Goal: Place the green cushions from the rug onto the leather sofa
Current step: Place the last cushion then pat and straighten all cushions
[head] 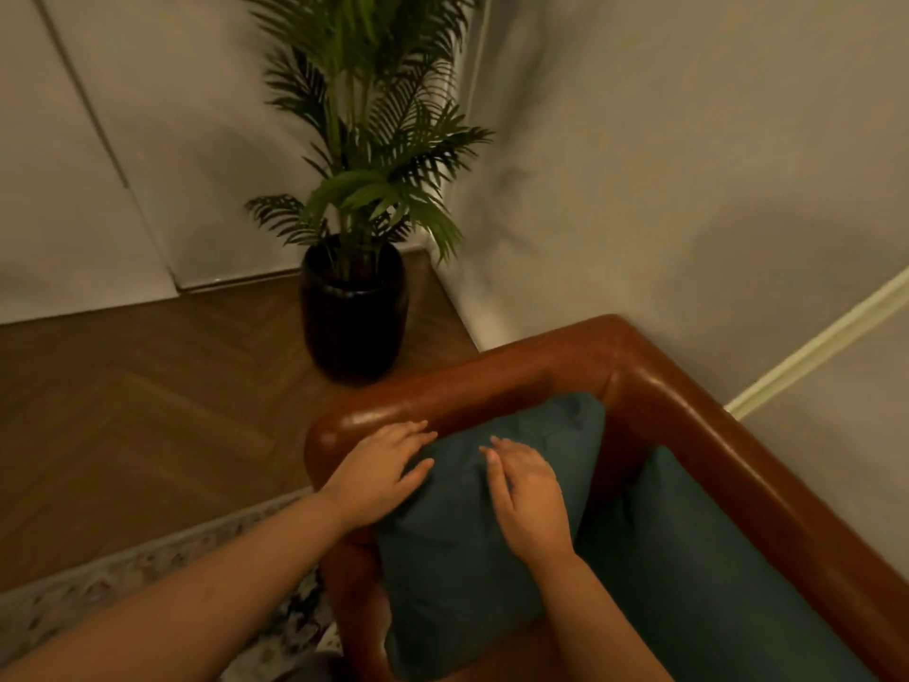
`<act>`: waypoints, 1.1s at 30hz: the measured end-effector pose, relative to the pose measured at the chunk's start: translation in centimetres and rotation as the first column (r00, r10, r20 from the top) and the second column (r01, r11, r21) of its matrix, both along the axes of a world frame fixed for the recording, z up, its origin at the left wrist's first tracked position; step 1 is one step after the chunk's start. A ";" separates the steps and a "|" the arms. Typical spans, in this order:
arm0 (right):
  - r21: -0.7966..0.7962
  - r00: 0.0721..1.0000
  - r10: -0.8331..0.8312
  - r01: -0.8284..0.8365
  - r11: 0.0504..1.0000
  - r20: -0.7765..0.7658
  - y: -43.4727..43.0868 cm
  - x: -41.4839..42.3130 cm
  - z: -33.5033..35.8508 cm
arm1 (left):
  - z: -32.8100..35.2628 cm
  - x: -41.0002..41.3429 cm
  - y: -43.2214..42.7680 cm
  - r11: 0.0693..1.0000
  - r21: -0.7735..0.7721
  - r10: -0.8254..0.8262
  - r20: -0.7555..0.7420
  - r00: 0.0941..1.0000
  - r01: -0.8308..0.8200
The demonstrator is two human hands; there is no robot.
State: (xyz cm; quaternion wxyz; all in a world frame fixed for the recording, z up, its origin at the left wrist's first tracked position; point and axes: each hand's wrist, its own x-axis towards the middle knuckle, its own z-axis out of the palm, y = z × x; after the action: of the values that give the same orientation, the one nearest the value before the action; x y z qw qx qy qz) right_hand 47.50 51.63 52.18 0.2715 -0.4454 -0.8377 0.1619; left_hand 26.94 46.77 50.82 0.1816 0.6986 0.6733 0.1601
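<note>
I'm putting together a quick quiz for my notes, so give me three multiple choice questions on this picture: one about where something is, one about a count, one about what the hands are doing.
1. Where does the potted plant stand?
A. On the wooden floor past the arm of the sofa.
B. On the sofa seat.
C. On a shelf.

2. How many green cushions are on the sofa?
A. One.
B. Two.
C. Four.

3. What are the left hand and right hand doing?
A. Gripping the plant pot.
B. Clenched in the air.
C. Resting on a cushion, fingers straight.

Answers: 1 A, its pot sits on the floorboards beyond the arm. 2 B, one lies under the hands, a second cushion to its right. 3 C, both lie flat on the cushion.
</note>
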 end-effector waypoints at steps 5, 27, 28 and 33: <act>-0.154 0.968 0.097 -0.062 0.986 0.232 3.0 -1.5 -2.9 | -1.5 1.2 1.5 0.993 -0.108 -0.045 -0.057 0.997 0.038; 0.010 0.884 0.050 -0.061 0.998 0.466 9.0 -1.6 -8.0 | -4.6 2.0 4.8 0.870 -0.492 -0.049 -0.109 0.993 -0.011; 0.019 0.875 0.038 -0.054 0.998 0.482 9.7 -1.2 -7.9 | -4.8 2.6 4.9 0.883 -0.469 -0.026 -0.083 0.996 -0.016; -0.037 0.847 0.069 -0.058 0.998 0.527 10.2 0.8 -8.2 | -7.1 4.4 3.2 0.929 -0.364 0.056 -0.030 0.998 -0.063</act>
State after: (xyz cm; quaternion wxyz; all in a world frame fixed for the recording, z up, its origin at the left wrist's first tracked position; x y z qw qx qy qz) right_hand 48.27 61.84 43.96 0.0213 -0.4475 -0.8926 0.0507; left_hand 31.34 49.98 43.73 0.2968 0.6334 0.7140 0.0314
